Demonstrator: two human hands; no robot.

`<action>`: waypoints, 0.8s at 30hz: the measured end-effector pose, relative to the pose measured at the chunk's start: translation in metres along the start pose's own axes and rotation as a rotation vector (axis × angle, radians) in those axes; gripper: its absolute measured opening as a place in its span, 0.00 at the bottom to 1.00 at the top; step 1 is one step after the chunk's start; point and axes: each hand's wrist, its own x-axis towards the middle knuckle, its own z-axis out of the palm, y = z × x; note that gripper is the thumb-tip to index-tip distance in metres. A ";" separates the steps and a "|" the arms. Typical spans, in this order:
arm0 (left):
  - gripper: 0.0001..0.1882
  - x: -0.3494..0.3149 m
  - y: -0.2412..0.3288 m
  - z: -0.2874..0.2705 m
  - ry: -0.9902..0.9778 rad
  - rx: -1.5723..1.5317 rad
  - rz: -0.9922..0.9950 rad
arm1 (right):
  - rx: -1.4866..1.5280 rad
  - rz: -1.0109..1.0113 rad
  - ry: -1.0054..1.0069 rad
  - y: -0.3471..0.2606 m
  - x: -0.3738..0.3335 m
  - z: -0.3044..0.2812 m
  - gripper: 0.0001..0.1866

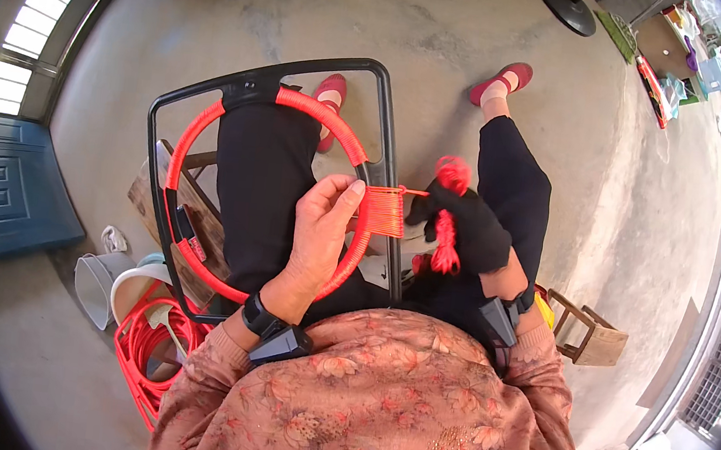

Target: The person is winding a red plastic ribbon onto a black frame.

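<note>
Hands at red ring, cord strung between

Left hand [321, 225] bare, raised, thumb and fingers pinching one red ring [327, 121] at its right side. Right hand [474, 231], black-gloved, angled inward, closed around one red cord bundle [445, 247]. One black frame [387, 109] surrounds ring, over left leg. Two red shoes [505, 82] beyond.

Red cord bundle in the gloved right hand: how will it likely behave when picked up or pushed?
The red cord bundle is probably floppy, since its thin strands bulge out on both sides of the gloved right hand. It looks light, being bunched cord. Its uneven, tufted shape suggests it may squash rather than roll.
</note>
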 end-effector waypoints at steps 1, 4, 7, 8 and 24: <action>0.09 0.000 0.001 -0.001 -0.014 0.000 -0.015 | 0.217 -0.002 0.125 -0.002 0.000 0.000 0.15; 0.11 0.000 0.002 -0.002 -0.061 -0.036 -0.099 | 0.396 -0.121 0.220 -0.009 0.006 0.014 0.15; 0.16 -0.003 0.005 0.001 -0.134 -0.099 -0.213 | 0.597 -0.121 0.406 -0.019 0.019 0.029 0.14; 0.18 -0.003 0.004 0.001 -0.201 -0.137 -0.228 | 0.711 -0.137 0.258 -0.010 0.025 0.021 0.12; 0.10 -0.001 -0.004 0.002 -0.150 0.068 0.003 | -0.618 -0.019 0.468 -0.025 0.004 -0.019 0.15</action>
